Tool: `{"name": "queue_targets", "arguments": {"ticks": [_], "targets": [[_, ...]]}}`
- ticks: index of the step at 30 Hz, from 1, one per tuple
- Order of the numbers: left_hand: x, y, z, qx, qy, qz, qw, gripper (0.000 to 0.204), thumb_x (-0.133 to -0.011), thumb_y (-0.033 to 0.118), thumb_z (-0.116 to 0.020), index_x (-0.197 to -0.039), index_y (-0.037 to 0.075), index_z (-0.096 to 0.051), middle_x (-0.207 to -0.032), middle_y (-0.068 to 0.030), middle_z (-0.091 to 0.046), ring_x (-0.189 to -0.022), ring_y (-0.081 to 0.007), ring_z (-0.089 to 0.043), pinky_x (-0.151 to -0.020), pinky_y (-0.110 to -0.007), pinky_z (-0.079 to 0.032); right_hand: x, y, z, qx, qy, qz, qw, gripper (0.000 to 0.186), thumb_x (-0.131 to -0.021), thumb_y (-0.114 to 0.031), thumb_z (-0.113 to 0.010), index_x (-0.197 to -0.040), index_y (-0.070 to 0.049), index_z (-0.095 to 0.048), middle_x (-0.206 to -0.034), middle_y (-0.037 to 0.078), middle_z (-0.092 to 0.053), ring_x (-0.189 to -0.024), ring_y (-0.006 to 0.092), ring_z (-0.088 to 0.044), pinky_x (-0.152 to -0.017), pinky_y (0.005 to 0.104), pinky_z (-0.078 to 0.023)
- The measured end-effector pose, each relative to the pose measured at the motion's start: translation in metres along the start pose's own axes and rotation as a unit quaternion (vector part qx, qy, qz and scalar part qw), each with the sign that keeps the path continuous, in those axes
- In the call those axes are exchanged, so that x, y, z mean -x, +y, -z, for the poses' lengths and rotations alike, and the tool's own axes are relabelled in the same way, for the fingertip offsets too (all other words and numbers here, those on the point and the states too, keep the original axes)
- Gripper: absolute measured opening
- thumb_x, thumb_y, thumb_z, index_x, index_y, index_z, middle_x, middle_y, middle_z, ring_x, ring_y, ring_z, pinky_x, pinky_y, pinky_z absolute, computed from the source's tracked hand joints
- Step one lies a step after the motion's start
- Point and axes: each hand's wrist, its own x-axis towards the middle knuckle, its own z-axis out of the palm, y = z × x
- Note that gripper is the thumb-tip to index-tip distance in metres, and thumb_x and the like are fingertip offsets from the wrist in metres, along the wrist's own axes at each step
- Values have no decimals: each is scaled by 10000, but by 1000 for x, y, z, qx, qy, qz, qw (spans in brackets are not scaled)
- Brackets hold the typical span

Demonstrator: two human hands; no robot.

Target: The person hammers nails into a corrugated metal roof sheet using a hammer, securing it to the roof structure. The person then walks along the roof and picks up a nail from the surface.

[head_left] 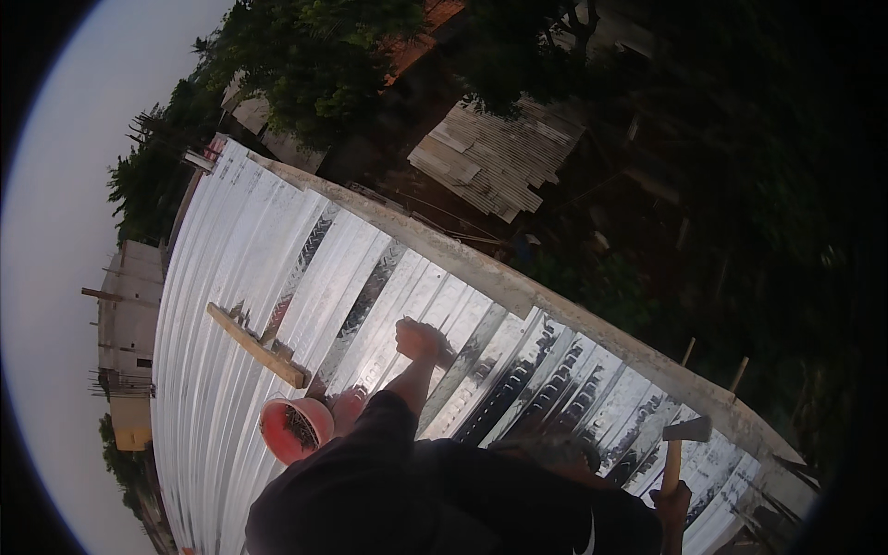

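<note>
A wooden-handled hammer stands upright in my right hand, its metal head at the top, at the lower right. My left hand reaches out over the shiny ribbed metal roofing sheets, its fingers curled closed. Whatever may be between those fingers is too small to make out. Left of my left forearm, a red bucket sits tilted on the sheets with a heap of thin dark pieces, like nails, inside. Just beyond the bucket lies a wooden plank on the metal.
A rough concrete ledge borders the roof's far side, and the ground drops away beyond it. Two short rods rise by the ledge at right. Below are trees and an old corrugated roof. An unfinished building stands left.
</note>
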Motion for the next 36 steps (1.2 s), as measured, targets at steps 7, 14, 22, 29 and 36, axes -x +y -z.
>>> {"name": "queue_targets", "arguments": {"ticks": [7, 14, 22, 29, 36], "targets": [[-13, 3, 2, -64, -5, 58, 996, 292, -1029, 267, -463, -1019, 16, -613, -958, -186, -703, -944, -372, -704, -836, -511, -547, 3, 6, 12, -33, 30, -102, 994, 295, -665, -1, -789, -836, 30, -550, -634, 75, -574, -455, 189, -561, -388, 345, -418], [-72, -2, -37, -167, -1, 27, 986, 233, -966, 252, -525, -976, 44, -630, -926, -131, -708, -906, -343, -715, -810, -505, -555, -9, -10, 11, -62, 56, -132, 988, 378, -636, -81, -832, -881, 66, -586, -706, 157, -635, -515, 268, -666, -435, 405, -530], [-1, 15, 11, -539, -246, -461, 661, 426, -717, 605, -754, -788, 184, -760, -800, 6, -712, -761, -184, -711, -604, -383, -524, 6, -122, 170, 253, 57, -31, 965, 390, -804, -285, -684, -1037, 24, -635, -795, 227, -696, -779, 429, -702, -733, 502, -585], [0, 23, 21, -578, -296, -519, 556, 394, -910, 468, -672, -1104, 136, -758, -1162, -61, -739, -1064, -295, -719, -855, -438, -574, 95, -110, 250, 302, 220, -65, 925, 389, -797, -247, -677, -1083, 16, -655, -752, 211, -698, -711, 386, -715, -686, 483, -588], [-14, 28, 7, -636, -281, -589, 412, 348, -931, 396, -644, -1152, 143, -734, -1189, -85, -729, -1094, -303, -711, -858, -441, -581, 115, -72, 261, 308, 252, -84, 914, 376, -764, -264, -726, -1005, 12, -641, -724, 202, -688, -689, 402, -703, -661, 489, -578]]}}
